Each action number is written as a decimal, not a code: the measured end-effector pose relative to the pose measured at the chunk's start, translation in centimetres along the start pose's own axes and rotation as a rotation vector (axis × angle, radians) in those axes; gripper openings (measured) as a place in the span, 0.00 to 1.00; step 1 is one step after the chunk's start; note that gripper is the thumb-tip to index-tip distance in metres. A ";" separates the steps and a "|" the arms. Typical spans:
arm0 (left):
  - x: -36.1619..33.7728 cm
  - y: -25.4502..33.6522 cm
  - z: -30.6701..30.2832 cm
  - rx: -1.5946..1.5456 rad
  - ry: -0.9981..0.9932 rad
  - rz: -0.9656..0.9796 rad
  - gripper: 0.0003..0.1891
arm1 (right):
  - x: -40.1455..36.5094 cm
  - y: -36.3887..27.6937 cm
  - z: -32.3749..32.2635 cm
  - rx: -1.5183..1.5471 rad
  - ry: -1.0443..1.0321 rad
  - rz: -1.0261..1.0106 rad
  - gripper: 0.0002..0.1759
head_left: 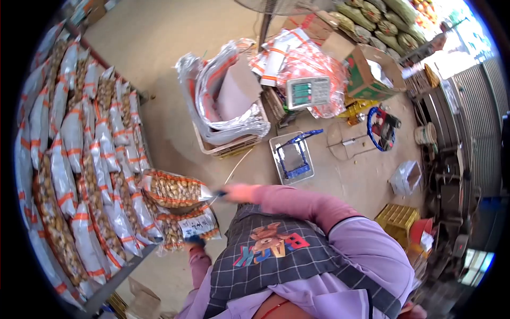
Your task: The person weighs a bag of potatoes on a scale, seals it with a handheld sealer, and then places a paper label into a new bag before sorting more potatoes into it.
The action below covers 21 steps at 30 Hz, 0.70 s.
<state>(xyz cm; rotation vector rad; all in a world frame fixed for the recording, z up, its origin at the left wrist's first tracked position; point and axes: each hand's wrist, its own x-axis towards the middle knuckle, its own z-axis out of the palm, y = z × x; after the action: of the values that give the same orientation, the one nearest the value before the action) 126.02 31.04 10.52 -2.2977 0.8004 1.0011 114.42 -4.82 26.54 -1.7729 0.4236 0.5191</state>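
Note:
Two clear bags with orange bands, full of small brown round produce, are beside the loaded cart. My right hand (pixel 227 193), dark at the fingers and blurred, reaches across to the gathered end of the upper bag (pixel 174 190) and appears closed on it. Below it is the lower bag (pixel 187 227), which has a white printed label. My left hand (pixel 195 241), also dark at the fingers, touches this bag's near edge; its fingers are mostly hidden.
On my left, a cart (pixel 119 274) carries rows of filled bags (pixel 71 133). Ahead stand a crate (pixel 226 149) of folded silver-and-orange bags, a scale platform (pixel 292 157) and its display (pixel 308 93). A green-brown carton (pixel 372 74) and a yellow crate (pixel 393 223) stand farther right.

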 end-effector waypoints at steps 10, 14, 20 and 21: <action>5.4 31.3 -29.4 -0.799 0.978 0.633 0.35 | -45.8 42.2 4.6 0.701 1.518 0.609 0.17; 9.3 33.9 -34.7 -0.693 0.892 0.541 0.41 | -50.1 41.2 11.1 1.002 1.742 0.739 0.16; 18.5 36.3 -38.9 -0.478 0.364 0.630 0.35 | -29.6 26.8 -0.8 1.016 1.389 0.365 0.16; 20.0 36.5 -38.2 -0.636 0.355 0.615 0.32 | -25.4 23.3 -5.4 0.906 1.339 0.272 0.18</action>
<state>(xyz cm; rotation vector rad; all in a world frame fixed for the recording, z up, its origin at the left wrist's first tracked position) 130.26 -25.25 10.43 -2.8931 1.5916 1.2507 81.39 -15.53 22.95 -0.9237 1.5352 -0.7141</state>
